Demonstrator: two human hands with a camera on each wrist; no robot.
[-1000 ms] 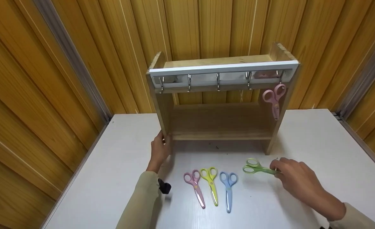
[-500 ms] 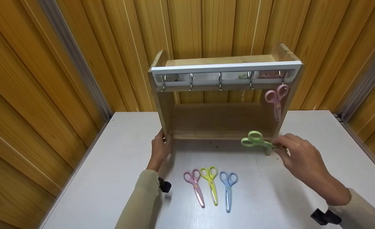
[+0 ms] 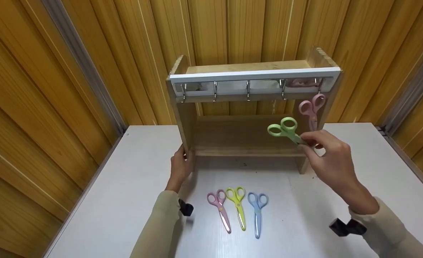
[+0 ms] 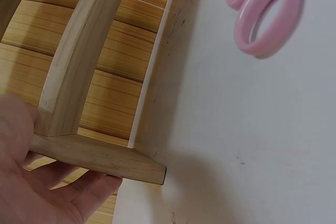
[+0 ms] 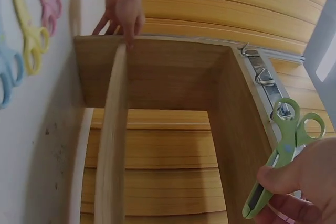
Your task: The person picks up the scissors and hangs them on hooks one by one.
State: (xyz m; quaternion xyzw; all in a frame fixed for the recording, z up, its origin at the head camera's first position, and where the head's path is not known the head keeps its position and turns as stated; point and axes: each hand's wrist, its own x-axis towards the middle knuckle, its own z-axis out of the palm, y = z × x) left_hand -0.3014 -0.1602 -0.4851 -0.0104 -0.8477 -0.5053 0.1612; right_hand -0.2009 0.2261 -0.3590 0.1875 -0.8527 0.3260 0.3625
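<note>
My right hand (image 3: 333, 161) pinches green scissors (image 3: 286, 130) by the blade end, handles up and to the left, in front of the wooden shelf (image 3: 247, 152). In the right wrist view the thumb presses on the green scissors (image 5: 286, 148). Just behind that hand, pink scissors (image 3: 312, 107) hang from the rightmost hook of the rail (image 3: 233, 75). My left hand (image 3: 180, 168) holds the shelf's left side panel low down. The left wrist view has its fingers (image 4: 94, 195) behind the panel (image 4: 105, 156); the thumb is blurred at the inner side.
On the white table (image 3: 125, 200) lie pink scissors (image 3: 219, 209), yellow scissors (image 3: 237, 208) and blue scissors (image 3: 257, 215) in a row, handles toward the shelf. Several metal hooks (image 3: 248, 91) line the rail. Wood-patterned walls (image 3: 208, 28) stand behind and beside the table.
The right hand has lifted the green scissors from low over the table to below the hook rail, their handles tilting upward. The left hand has kept its place on the shelf.
</note>
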